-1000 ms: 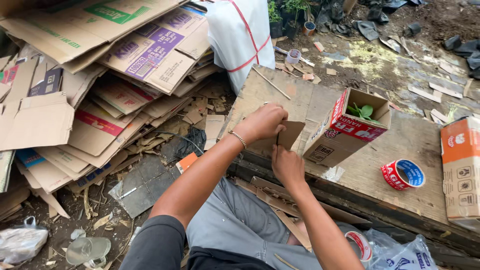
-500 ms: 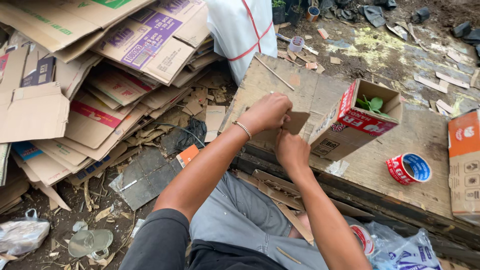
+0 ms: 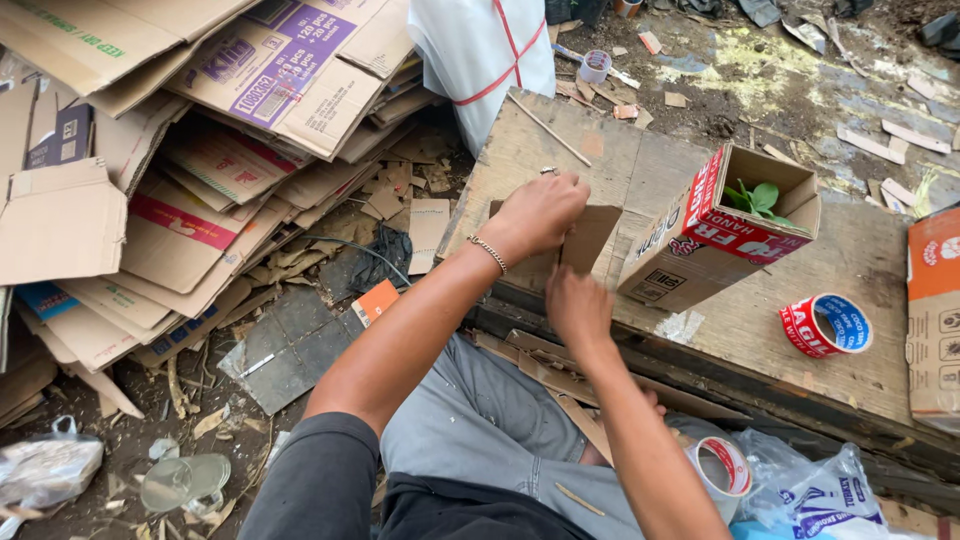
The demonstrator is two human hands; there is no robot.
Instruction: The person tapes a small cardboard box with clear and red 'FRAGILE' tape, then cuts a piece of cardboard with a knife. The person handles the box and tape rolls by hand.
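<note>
Here, a small flat piece of brown cardboard (image 3: 590,240) stands on edge at the near left of a worn wooden table (image 3: 860,270), held between two bare hands. The left hand (image 3: 540,212) is clenched over its top edge, hiding much of it; the right hand (image 3: 575,305) grips it from below, its fingertips hidden behind the piece. Just to the right, touching or nearly so, a cardboard box (image 3: 700,245) lies tilted on the table with green leaves (image 3: 757,197) inside. A red, white and blue tape roll (image 3: 825,325) lies farther right, near a second box (image 3: 935,310) cut off by the frame. Flattened cartons (image 3: 200,150) are heaped on the ground at left. Another tape roll (image 3: 722,470) shows by the person's knee.
</note>
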